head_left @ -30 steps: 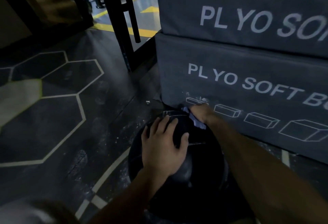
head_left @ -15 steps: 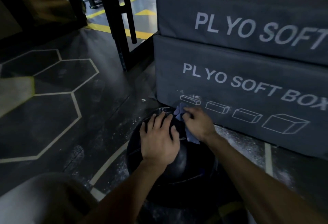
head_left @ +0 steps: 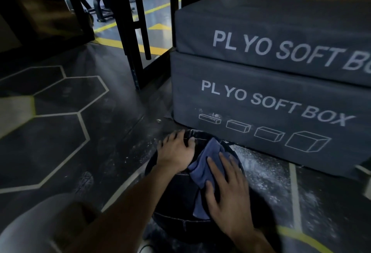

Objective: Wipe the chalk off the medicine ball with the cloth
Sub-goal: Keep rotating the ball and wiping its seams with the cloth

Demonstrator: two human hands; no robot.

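Note:
A black medicine ball rests on the dark gym floor, close in front of me. My left hand lies flat on its upper left side, fingers spread toward the far edge. A blue-grey cloth is draped over the top of the ball. My right hand presses down on the cloth with the palm, fingers extended. The ball's right side is hidden under the cloth and hand.
Two stacked grey soft plyo boxes stand just behind the ball to the right. White chalk dust is scattered on the floor beside them. A black rack frame rises at the back. My knee shows at lower left.
My right hand has dragged the cloth from the ball's far top edge toward me and to the right. The left hand has shifted to the far left of the ball.

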